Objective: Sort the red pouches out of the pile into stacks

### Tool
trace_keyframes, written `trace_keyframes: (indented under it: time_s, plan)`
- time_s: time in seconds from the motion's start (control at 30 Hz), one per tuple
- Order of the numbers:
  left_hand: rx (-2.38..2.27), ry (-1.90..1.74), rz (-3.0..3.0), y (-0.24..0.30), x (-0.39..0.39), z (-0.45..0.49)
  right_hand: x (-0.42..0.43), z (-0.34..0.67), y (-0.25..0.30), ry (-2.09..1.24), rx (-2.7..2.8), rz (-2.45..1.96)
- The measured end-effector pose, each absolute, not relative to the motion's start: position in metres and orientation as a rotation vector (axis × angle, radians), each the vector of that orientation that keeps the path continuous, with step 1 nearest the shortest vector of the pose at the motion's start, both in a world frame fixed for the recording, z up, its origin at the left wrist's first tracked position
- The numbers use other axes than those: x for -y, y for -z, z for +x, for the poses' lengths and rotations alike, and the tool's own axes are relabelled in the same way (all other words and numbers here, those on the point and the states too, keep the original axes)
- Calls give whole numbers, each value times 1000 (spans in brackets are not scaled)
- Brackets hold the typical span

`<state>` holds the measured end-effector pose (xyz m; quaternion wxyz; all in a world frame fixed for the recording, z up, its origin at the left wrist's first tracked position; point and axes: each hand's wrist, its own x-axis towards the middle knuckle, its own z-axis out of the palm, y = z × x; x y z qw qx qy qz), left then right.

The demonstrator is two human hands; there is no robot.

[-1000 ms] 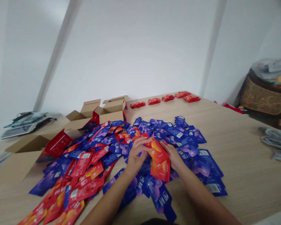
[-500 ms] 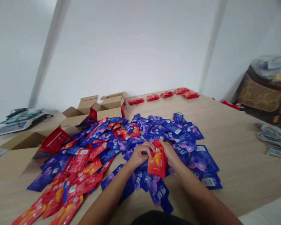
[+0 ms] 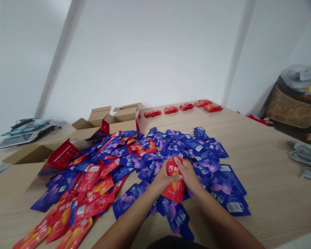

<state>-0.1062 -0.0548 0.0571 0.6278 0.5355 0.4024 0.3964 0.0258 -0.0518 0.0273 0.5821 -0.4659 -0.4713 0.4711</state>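
Note:
Both of my hands grip red pouches [image 3: 174,188] with an orange fruit picture and white characters, apparently a small stack held together. My left hand [image 3: 163,178] wraps the left side, its thumb across the front. My right hand [image 3: 188,174] closes on the upper right edge. Beneath and around them lie many loose blue pouches [image 3: 175,216] with purple fruit pictures. To the left, red pouches [image 3: 89,178] are mixed with blue ones in a heap.
Open cardboard boxes [image 3: 123,125] stand behind the heap, with another box [image 3: 20,173] at the left. Stacks of red pouches [image 3: 171,110] line the table's far edge. Papers and a cable [image 3: 28,131] lie far left. Grey gloves or cloth [image 3: 305,160] rest at the right edge.
My left hand has moved from fingering the front of the red pouches to wrapping their left side. My right hand has shifted over the top edge. The view has tilted slightly.

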Motion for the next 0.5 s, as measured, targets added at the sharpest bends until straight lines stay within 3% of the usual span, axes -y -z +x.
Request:
trace_keyframes:
  time_s: [0.13,0.27,0.5]
  plan:
    - [-870,-557,1022,-66,66,-111,56,26,-30,-953,1148,-1185]
    - [-825,-478,955,-62,71,-118,57,27,-31,-949,1072,-1226]
    - [-834,-671,834,-48,72,-114,55,24,-49,-1444,544,-880]
